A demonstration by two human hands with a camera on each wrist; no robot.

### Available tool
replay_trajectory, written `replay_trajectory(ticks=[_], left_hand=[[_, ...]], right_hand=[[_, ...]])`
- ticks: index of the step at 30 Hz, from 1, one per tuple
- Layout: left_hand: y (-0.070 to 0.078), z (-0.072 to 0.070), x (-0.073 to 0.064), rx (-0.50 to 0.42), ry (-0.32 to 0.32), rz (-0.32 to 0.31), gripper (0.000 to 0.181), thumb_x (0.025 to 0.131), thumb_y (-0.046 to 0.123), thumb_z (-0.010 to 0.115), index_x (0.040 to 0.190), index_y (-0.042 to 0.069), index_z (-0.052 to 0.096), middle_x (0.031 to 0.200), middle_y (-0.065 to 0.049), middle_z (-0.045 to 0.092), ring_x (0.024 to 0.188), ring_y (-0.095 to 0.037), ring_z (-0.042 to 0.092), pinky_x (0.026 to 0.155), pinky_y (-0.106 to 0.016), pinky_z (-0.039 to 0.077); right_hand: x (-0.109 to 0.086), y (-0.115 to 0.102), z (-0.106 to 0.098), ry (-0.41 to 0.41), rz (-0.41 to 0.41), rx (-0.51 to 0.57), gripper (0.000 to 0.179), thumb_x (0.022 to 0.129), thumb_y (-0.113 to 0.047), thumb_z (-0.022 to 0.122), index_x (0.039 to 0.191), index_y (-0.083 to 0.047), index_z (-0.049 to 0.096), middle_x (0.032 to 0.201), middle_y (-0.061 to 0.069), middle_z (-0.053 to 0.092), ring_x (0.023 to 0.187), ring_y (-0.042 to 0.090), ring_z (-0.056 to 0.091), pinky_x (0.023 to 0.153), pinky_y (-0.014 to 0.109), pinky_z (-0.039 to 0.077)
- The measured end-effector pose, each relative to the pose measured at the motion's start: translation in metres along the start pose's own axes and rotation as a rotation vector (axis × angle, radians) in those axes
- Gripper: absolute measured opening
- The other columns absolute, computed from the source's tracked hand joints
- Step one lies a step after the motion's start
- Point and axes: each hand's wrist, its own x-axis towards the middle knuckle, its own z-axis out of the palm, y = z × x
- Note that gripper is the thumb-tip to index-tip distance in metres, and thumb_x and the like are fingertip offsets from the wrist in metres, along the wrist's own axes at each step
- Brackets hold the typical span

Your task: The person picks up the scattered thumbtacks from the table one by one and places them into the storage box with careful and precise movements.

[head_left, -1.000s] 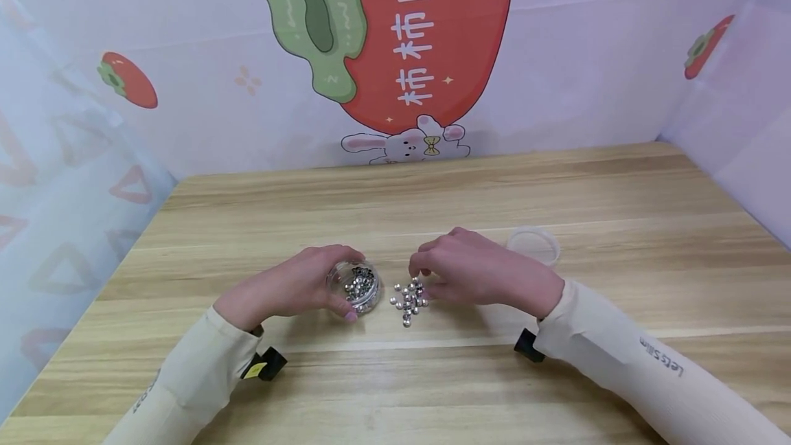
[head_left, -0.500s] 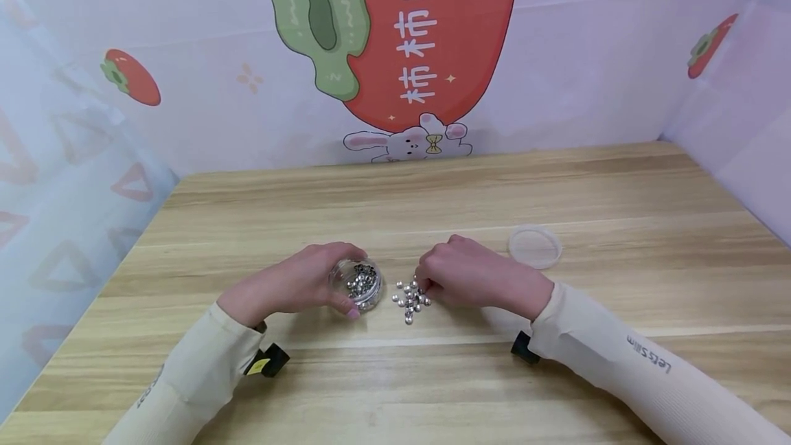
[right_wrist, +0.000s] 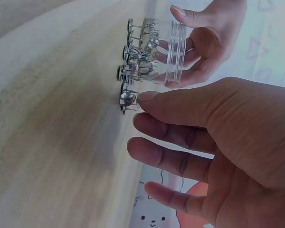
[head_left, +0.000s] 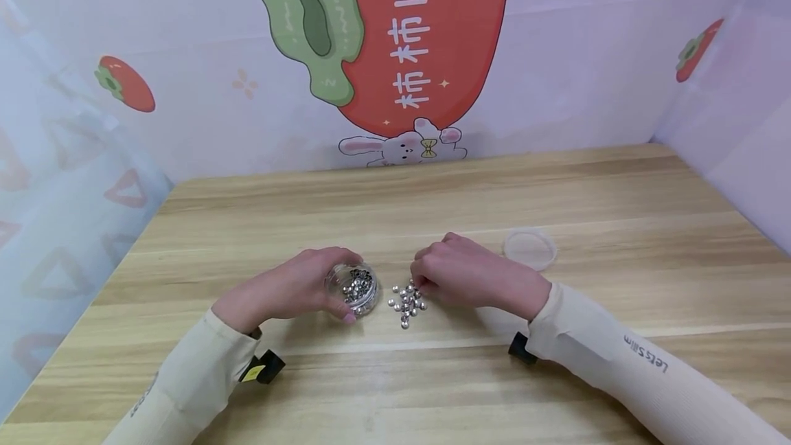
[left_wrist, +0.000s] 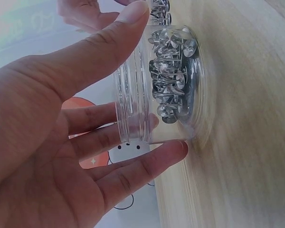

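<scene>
My left hand [head_left: 303, 285] grips a clear round jar [left_wrist: 134, 85] at its side, thumb across the threaded mouth and fingers beneath in the left wrist view. Silver thumbtacks [left_wrist: 168, 78] are heaped inside the jar. Beside it on the table lies a small pile of loose thumbtacks [head_left: 404, 304], many with their pins up. My right hand [head_left: 469, 273] is at the pile's right edge. In the right wrist view its thumb tip meets the pin of one thumbtack [right_wrist: 127, 99], pinching it; the opposing fingertip is mostly hidden behind the thumb. The other fingers [right_wrist: 154, 152] stay spread off the tacks.
A clear round lid [head_left: 530, 249] lies flat behind my right wrist. Wood-grain table [head_left: 383, 390] surrounds the jar and pile. A printed cloth backdrop [head_left: 556, 81] stands behind the table, with more cloth at both sides.
My right thumb and fingers, parted over the pile a second ago, have come together at its right edge. The left hand and jar stay in place.
</scene>
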Motion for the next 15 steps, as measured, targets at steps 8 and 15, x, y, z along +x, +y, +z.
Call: replay_trajectory(ticks=[8, 15], left_hand=[[0.000, 0.000, 0.000, 0.006, 0.007, 0.017, 0.081, 0.067, 0.041, 0.087, 0.132, 0.005, 0.054, 0.133, -0.011, 0.060, 0.113, -0.026, 0.060, 0.102, -0.047, 0.046], [0.000, 0.000, 0.000, 0.010, 0.014, 0.018, 0.081, 0.067, 0.039, 0.087, 0.132, 0.005, 0.054, 0.133, -0.011, 0.061, 0.116, -0.027, 0.059, 0.103, -0.048, 0.045]], right_hand=[[0.000, 0.000, -0.006, 0.045, 0.015, 0.003, 0.012, 0.087, -0.008, 0.067, 0.082, -0.019, 0.071, 0.075, -0.010, 0.063, 0.064, 0.005, 0.051, 0.076, 0.035, 0.049], [-0.003, 0.002, -0.022, 0.117, 0.034, 0.022, 0.009, 0.087, -0.010, 0.069, 0.084, -0.018, 0.071, 0.078, -0.009, 0.064, 0.065, 0.005, 0.055, 0.079, 0.035, 0.050]])
